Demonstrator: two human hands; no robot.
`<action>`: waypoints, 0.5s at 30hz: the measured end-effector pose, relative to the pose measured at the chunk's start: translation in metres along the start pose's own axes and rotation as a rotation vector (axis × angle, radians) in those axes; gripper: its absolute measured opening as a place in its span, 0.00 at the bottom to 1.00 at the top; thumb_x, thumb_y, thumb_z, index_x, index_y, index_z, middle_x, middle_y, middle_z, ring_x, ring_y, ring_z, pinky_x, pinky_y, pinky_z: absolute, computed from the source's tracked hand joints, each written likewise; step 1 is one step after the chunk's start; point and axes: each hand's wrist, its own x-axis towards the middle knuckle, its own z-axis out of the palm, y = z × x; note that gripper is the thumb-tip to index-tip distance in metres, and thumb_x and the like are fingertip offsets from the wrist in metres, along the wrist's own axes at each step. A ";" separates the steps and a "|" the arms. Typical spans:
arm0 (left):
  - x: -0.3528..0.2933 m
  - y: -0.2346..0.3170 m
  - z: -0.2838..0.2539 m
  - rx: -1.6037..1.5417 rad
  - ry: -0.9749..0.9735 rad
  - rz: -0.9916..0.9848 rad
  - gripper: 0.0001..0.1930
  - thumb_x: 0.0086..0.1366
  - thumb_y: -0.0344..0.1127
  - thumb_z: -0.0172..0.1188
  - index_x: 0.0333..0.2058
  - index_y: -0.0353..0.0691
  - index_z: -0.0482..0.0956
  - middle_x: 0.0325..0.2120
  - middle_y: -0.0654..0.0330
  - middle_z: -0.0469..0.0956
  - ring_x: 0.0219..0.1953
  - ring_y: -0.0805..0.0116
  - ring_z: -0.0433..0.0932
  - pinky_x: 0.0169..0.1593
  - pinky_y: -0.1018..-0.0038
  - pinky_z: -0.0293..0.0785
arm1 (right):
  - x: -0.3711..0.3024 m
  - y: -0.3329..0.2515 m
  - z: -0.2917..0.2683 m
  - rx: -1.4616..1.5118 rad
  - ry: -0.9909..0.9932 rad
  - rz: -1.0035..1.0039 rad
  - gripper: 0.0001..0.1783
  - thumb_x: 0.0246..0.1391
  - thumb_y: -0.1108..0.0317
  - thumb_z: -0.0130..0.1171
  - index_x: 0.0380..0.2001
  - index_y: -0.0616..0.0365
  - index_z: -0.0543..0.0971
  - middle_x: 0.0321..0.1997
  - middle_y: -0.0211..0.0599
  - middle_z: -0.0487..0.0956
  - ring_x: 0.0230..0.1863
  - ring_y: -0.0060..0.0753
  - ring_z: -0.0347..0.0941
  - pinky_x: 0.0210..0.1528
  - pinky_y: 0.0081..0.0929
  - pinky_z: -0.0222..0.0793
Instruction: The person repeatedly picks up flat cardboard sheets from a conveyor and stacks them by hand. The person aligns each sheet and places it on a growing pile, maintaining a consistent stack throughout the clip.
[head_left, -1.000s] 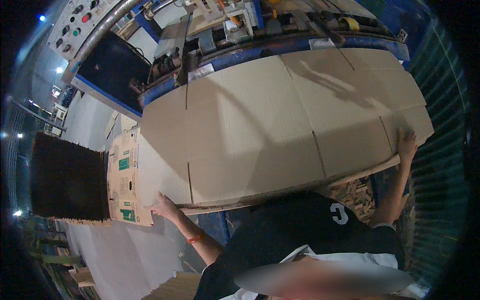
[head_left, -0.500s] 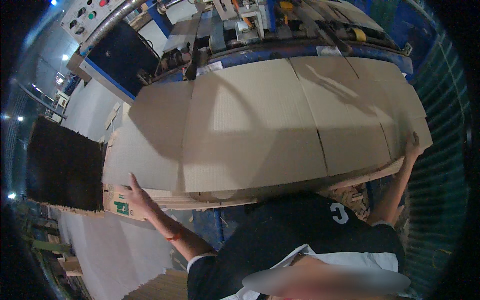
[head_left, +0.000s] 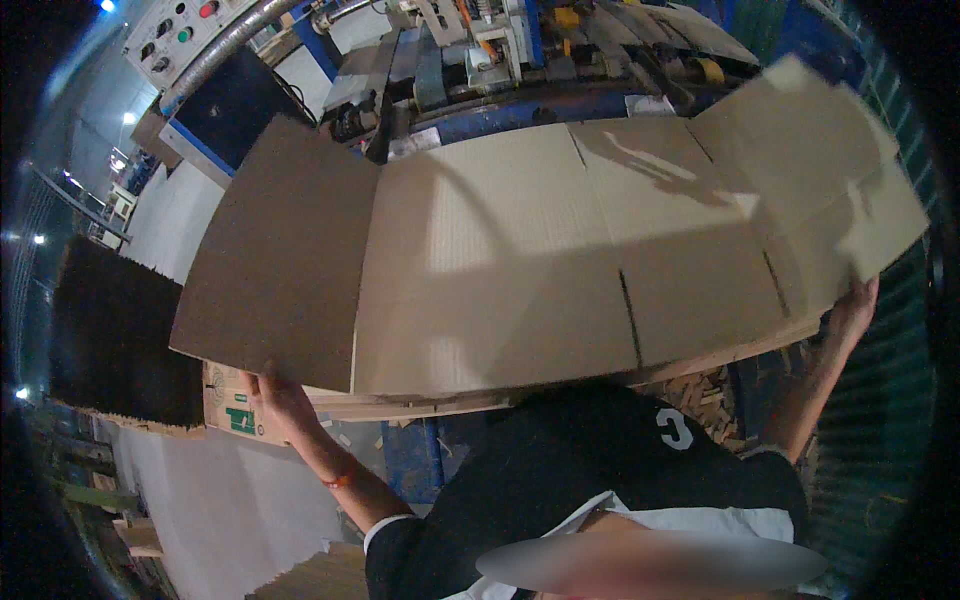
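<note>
A wide creased and slotted cardboard sheet (head_left: pixel 480 270) lies across a stack of cardboard sheets (head_left: pixel 430 408) in front of me. Both of its end panels are tilted up from the middle. My left hand (head_left: pixel 280 400) holds the near edge of the left panel, its fingers partly hidden beneath it. At the right end, my right hand (head_left: pixel 853 312) grips the near edge of the raised panel, and its fingertips are hidden behind the board. Below the left panel, a printed green mark shows on the stack.
Beyond the sheet runs a machine with a blue beam (head_left: pixel 500 120), belts and rollers. A control panel (head_left: pixel 180 40) stands at far left. Dark-looking stacked cardboard (head_left: pixel 125 335) sits left of me, and a green corrugated wall (head_left: pixel 865 430) rises at right. Cardboard scraps (head_left: pixel 700 405) lie below.
The sheet's two end panels have swung up from lying flat. My left hand has closed on the left panel's edge, and my right hand has moved outward with the right panel.
</note>
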 end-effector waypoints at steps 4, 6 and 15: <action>-0.040 0.001 0.001 0.332 -0.017 -0.092 0.11 0.57 0.28 0.53 0.39 0.34 0.72 0.37 0.61 0.72 0.36 0.73 0.68 0.43 0.73 0.66 | -0.114 -0.050 0.031 -0.364 0.038 -0.137 0.23 0.47 0.76 0.57 0.49 0.63 0.69 0.45 0.39 0.74 0.42 0.35 0.70 0.44 0.29 0.67; -0.063 -0.008 0.014 0.467 -0.037 -0.065 0.10 0.57 0.27 0.52 0.39 0.33 0.73 0.39 0.59 0.73 0.38 0.72 0.70 0.45 0.72 0.67 | -0.163 -0.053 0.053 -0.558 -0.218 -0.416 0.19 0.45 0.76 0.58 0.44 0.62 0.74 0.43 0.38 0.76 0.43 0.35 0.71 0.43 0.29 0.68; -0.095 -0.031 0.097 1.053 -1.163 0.509 0.32 0.47 0.20 0.54 0.53 0.54 0.71 0.56 0.54 0.64 0.59 0.50 0.61 0.61 0.58 0.56 | -0.183 -0.036 0.120 -0.596 -1.302 -0.620 0.23 0.37 0.79 0.57 0.42 0.52 0.77 0.51 0.37 0.74 0.53 0.46 0.69 0.54 0.42 0.65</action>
